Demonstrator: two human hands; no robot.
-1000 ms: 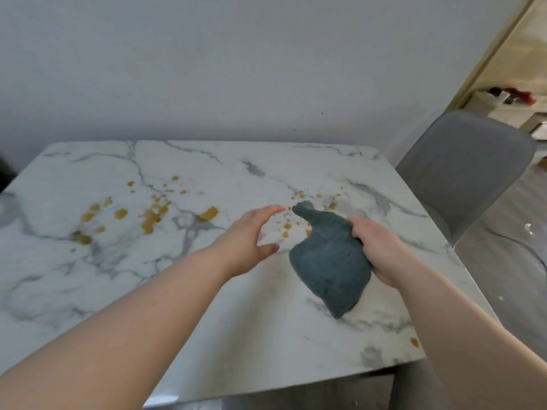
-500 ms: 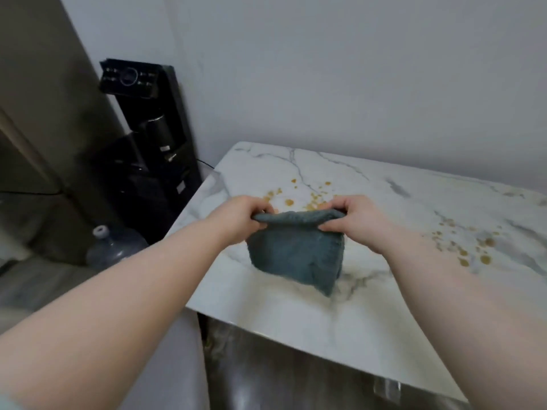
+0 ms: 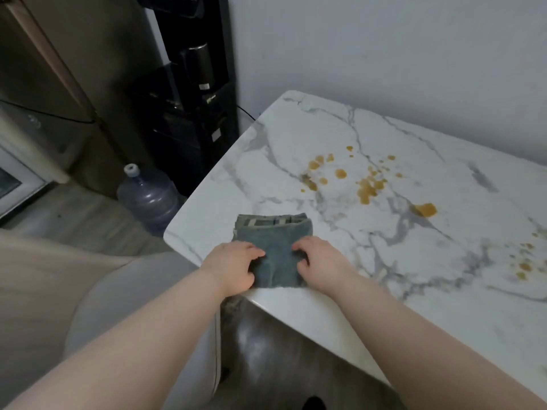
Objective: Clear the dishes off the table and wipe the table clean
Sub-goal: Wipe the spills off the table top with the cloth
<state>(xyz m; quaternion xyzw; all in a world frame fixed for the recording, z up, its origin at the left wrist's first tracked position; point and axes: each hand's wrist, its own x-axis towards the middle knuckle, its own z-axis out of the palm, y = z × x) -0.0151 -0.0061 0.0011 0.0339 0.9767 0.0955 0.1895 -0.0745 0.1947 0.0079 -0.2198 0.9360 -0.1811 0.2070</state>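
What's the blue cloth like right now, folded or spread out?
Folded. The blue cloth lies on the table as a compact rectangle, layered edges showing at its far end, left hand and right hand holding it.

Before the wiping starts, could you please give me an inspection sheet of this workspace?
Surface: marble table with orange-brown spill spots across its middle and towards its right.
Job's things: folded blue-grey cloth lies flat near the table's near-left corner; no dishes seen.
Clutter: nothing seen.
Hands: left hand and right hand each hold the cloth's near end, fingers curled on it.
Cables: thin black cable beside the table's far-left corner.
Surroundings: black water dispenser against the wall; water bottle on the floor beside it.
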